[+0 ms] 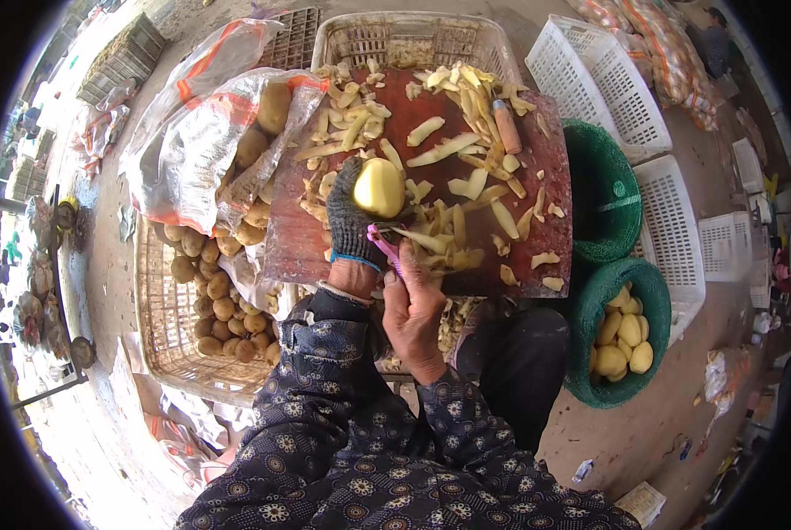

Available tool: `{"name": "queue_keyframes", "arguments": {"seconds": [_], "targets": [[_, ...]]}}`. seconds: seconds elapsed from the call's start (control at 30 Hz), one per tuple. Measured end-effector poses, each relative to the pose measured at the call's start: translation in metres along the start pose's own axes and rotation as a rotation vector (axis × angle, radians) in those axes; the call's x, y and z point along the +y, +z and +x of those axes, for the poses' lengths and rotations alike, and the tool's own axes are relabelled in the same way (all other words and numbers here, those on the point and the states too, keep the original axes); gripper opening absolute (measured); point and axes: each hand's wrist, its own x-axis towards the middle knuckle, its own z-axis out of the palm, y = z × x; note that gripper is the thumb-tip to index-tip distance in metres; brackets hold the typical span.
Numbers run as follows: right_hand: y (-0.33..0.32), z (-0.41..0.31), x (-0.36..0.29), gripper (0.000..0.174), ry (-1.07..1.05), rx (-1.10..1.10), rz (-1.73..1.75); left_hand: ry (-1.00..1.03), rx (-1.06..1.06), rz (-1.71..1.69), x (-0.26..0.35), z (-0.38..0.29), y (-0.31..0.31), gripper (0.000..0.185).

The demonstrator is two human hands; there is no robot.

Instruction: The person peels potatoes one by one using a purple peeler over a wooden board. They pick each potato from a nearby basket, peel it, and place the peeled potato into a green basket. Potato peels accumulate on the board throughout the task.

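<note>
My left hand (354,215), in a dark grey knitted glove, holds a peeled yellow potato (378,188) over a red board (289,245). Bare and just below it, my right hand (412,305) grips a pink-handled peeler (385,246), its head close to the glove beneath the potato. A strip of peel (422,238) lies beside the peeler's head; whether it touches the blade I cannot tell. Loose peelings (472,106) are scattered over the board. Among them at the upper right lies an orange-brown cylindrical handle (507,127) with a grey end.
Unpeeled potatoes (223,309) fill part of a crate (145,298) at left, beneath an open plastic sack (200,142). At right stand a green basket (660,318) of peeled potatoes (611,361), another green basket (601,192) and white crates (634,93). A dirty crate (415,23) stands behind the board.
</note>
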Motion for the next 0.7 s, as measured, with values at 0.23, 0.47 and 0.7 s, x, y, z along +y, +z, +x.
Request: {"name": "queue_keyframes", "arguments": {"seconds": [0.23, 0.47, 0.7], "targets": [[-0.026, 0.092, 0.004, 0.038, 0.160, -0.108, 0.035, 0.475, -0.070, 0.760, -0.001, 0.011, -0.007, 0.054], [-0.002, 0.070, 0.015, 0.035, -0.083, -0.064, -0.053, 0.121, 0.013, 0.019, 0.009, 0.007, 0.001, 0.032], [-0.018, 0.034, 0.003, 0.043, 0.076, -0.035, 0.160, 0.437, -0.009, 0.483, 0.009, 0.008, -0.015, 0.053]]}}
